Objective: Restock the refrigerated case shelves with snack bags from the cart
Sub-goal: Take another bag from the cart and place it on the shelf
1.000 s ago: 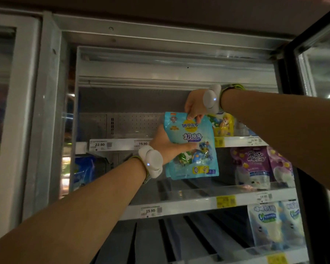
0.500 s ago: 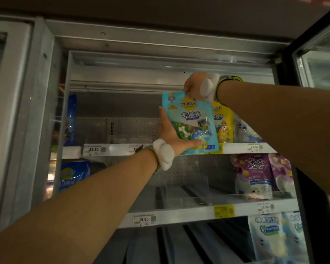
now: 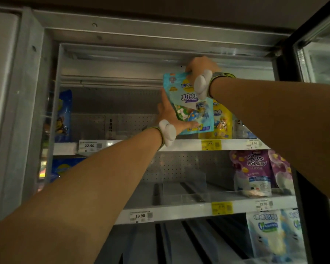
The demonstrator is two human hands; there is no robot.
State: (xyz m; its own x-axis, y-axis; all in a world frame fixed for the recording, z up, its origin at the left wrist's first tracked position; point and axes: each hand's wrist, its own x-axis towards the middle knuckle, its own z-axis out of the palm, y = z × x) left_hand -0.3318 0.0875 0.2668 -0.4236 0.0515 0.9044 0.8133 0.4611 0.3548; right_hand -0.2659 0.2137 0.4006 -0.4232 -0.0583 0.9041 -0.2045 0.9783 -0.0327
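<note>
Shelves of the open refrigerated case fill the frame. At the far left, a dark blue bag stands behind the frame post. At centre, the left hand cups the lower left edge of the light blue snack bag, thumb curled under its bottom. The right hand pinches the bag's top edge from above. The bag hangs tilted over the top shelf, overlapping a yellow bag just right of it. Purple bags stand lower right.

The blue bag is looking like glossy plastic; the case frame is showing dull brushed metal, upper left.
</note>
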